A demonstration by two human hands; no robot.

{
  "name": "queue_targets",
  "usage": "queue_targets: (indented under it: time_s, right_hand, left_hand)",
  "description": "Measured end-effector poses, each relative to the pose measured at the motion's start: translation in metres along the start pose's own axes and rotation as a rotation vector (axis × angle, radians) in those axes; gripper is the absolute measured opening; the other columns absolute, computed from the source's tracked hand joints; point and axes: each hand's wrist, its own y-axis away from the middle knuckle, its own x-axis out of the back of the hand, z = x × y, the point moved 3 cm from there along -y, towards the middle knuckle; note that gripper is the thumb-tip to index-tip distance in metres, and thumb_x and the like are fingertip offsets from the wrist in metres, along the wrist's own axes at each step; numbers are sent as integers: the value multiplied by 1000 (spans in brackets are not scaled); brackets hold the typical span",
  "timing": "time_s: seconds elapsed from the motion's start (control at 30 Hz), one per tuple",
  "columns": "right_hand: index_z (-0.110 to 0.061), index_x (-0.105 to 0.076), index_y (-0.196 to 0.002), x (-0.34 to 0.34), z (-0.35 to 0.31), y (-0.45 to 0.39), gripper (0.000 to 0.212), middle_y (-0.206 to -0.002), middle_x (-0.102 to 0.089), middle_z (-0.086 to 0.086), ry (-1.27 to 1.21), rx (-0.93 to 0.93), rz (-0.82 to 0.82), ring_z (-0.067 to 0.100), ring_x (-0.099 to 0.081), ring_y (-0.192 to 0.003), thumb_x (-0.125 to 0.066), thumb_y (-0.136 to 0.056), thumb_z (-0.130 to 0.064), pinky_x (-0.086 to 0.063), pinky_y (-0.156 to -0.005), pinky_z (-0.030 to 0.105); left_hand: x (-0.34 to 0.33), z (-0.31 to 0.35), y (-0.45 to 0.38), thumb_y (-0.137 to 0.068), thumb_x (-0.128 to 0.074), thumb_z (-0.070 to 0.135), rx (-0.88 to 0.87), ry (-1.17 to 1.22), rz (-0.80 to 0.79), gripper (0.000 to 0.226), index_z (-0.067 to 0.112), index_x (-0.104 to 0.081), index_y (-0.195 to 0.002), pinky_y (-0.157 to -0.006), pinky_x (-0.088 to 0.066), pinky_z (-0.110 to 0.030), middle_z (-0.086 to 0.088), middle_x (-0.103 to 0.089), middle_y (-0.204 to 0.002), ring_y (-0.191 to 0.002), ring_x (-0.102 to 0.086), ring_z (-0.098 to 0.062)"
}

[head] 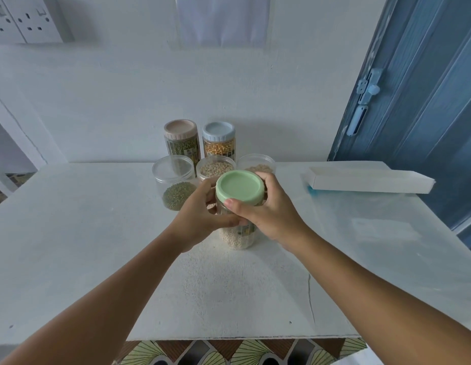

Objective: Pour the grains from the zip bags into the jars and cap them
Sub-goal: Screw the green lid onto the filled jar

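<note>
We judge the step in hand to be capping the jar (238,237) of pale grains that stands on the bench (71,233) straight in front of us, so we would brace the body and turn only the green lid (239,187), keeping it level so the thread catches evenly, and stop once it feels snug. Our left hand (200,214) curls round the glass from the left, thumb laid across the front just under the lid, which steadies the jar. Our right hand (268,209) wraps the lid's rim from the right, thumb tip at the near edge and fingers over the far side, so the lid sits inside its curl and above the left hand. Whether the lid is fully seated we cannot tell. Just behind stand three low clear jars, one with green grains (174,188); whether those have lids we cannot tell, and behind them stand a pink-lidded jar (181,139) and a blue-lidded jar (218,139), both capped
</note>
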Motion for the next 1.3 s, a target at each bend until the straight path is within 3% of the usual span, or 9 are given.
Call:
queue_targets:
  time_s: [0.23, 0.37, 0.43, 0.53, 0.6, 0.77, 0.87, 1.17, 1.3]
  right_hand:
    - [-39, -45, -142, 67, 14, 8, 82, -128, -58, -20, 107, -81, 85, -2, -58, -117, -86, -74, -59, -54, -99, 31]
    - [-54, -36, -151, 107, 26, 6, 79, -142, -50, -14, 194, -79, 85, 5, -50, -128, -75, -84, -64, -48, -105, 30]
    - [-51, -51, -144, 121, 31, 0, 61, -139, -52, -8, 280, -41, 86, 6, -49, -127, -71, -88, -64, -45, -108, 29]
    - [-44, -60, -140, 131, 39, -11, 57, -132, -54, -5, 341, 2, 103, 5, -49, -120, -70, -88, -63, -35, -92, 6]
    - [-42, -62, -140, 134, 45, -19, 59, -129, -55, -4, 337, 22, 119, 5, -50, -115, -73, -85, -63, -34, -86, 2]
    - [-37, -56, -147, 144, 49, -50, 70, -145, -45, 6, 370, 44, 53, 18, -47, -134, -76, -84, -61, -36, -103, 19]
    - [-40, -43, -155, 159, 46, -57, 87, -158, -19, 1, 565, 44, -156, 21, -22, -148, -86, -81, -49, -25, -122, 35]
    - [-36, -49, -152, 159, 59, -99, 83, -153, -33, 5, 610, 195, -120, 28, -39, -140, -90, -80, -28, -38, -116, 42]
    - [-35, -50, -152, 145, 59, -141, 80, -155, -32, 8, 623, 168, -102, 31, -38, -142, -88, -82, -29, -38, -116, 43]
  left_hand:
    - [-61, 7, -38, -66, -99, 12, -59, 46, -156, 92, 23, -52, -143, -109, -51, -53, 1, -70, -131, -126, -64, -21]
    - [-102, 21, -66, -64, -101, 23, -96, -37, -169, 87, 23, -56, -138, -101, -54, -39, 6, -73, -122, -114, -68, -12]
    - [-111, 26, -76, -61, -102, 31, -83, -120, -111, 93, 24, -54, -140, -98, -55, -34, 7, -71, -120, -108, -67, -7]
    - [-105, 31, -73, -63, -101, 36, -73, -363, -30, 106, 26, -41, -150, -99, -52, -26, 8, -63, -125, -113, -62, -6]
    - [-94, 37, -69, -74, -95, 30, -166, -596, 43, 94, 23, -40, -149, -103, -50, -31, -1, -58, -130, -116, -57, -12]
    - [-80, 47, -95, -93, -75, 39, -140, -1091, 35, 73, 19, -42, -155, -120, -31, -45, -7, -42, -158, -147, -33, -29]
    - [-83, 47, -106, -95, -72, 35, -83, -1150, -31, 63, 17, -49, -151, -116, -37, -42, -7, -52, -154, -142, -45, -28]
    - [-83, 52, -101, -92, -78, 28, -28, -1227, -7, 62, 24, -54, -149, -100, -54, -38, -2, -68, -137, -117, -67, -23]
    - [-81, 53, -93, -88, -82, 19, -26, -1235, -73, 72, 30, -50, -152, -105, -51, -40, -2, -65, -143, -125, -65, -23]
